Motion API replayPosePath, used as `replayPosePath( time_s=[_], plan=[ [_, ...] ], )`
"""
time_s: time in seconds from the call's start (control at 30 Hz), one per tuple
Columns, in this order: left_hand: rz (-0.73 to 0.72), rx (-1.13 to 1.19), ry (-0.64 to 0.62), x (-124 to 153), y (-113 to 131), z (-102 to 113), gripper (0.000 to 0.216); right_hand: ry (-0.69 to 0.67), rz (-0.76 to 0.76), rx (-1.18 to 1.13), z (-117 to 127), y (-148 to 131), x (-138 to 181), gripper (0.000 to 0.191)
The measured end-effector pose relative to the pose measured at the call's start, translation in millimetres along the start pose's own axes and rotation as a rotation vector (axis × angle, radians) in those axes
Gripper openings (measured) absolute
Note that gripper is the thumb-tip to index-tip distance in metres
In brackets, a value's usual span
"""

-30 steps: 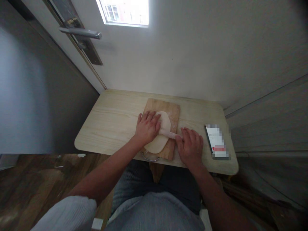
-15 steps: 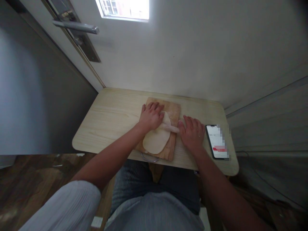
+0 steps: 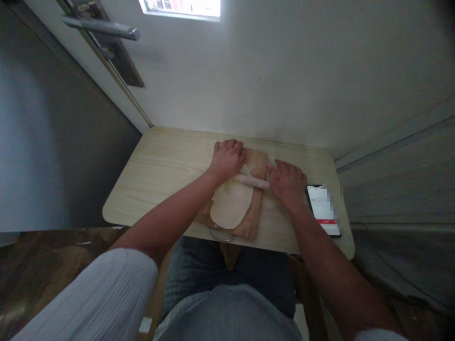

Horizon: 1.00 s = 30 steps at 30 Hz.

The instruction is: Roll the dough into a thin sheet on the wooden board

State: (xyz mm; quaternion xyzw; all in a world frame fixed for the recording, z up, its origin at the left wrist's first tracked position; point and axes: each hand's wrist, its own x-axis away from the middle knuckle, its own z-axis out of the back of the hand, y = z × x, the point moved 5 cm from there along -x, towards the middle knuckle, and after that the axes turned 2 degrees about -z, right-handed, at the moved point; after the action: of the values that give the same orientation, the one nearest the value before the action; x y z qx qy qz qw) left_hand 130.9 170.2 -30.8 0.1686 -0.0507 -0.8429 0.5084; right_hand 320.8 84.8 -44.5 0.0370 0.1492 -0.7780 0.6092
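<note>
A pale, flattened oval of dough [image 3: 232, 204] lies on a wooden cutting board [image 3: 259, 163] with a metal handle at its near edge. Across the far part of the dough runs a light rolling pin [image 3: 253, 181]. My left hand [image 3: 229, 157] is over the pin's left end, fingers curled forward, and hides that end. At the pin's right end, beyond the board's edge, is my right hand [image 3: 287, 182], its palm and thumb against it. Part of the dough's far edge is covered by my left hand.
The board rests on a small light wood table [image 3: 156, 175] with rounded corners. A phone [image 3: 323, 208] with a lit screen lies right of my right hand. Behind the table stands a pale door with a metal handle [image 3: 101, 27] and a small window [image 3: 185, 8].
Both hands have moved away from me, pushing the rolling pin toward the far end of the dough. The view has tilted slightly downward.
</note>
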Motion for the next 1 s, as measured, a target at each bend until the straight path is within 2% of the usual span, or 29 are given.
replayPosePath(
  time_s=[0.43,1.0],
  plan=[
    [0.006,-0.017,0.022,-20,-4,-6,0.036,-0.053,-0.090,-0.034,-5,5,-23,0.058],
    [-0.025,-0.060,0.081,-30,2,3,0.036,-0.061,-0.105,-0.011,-7,6,-35,0.060]
  ],
)
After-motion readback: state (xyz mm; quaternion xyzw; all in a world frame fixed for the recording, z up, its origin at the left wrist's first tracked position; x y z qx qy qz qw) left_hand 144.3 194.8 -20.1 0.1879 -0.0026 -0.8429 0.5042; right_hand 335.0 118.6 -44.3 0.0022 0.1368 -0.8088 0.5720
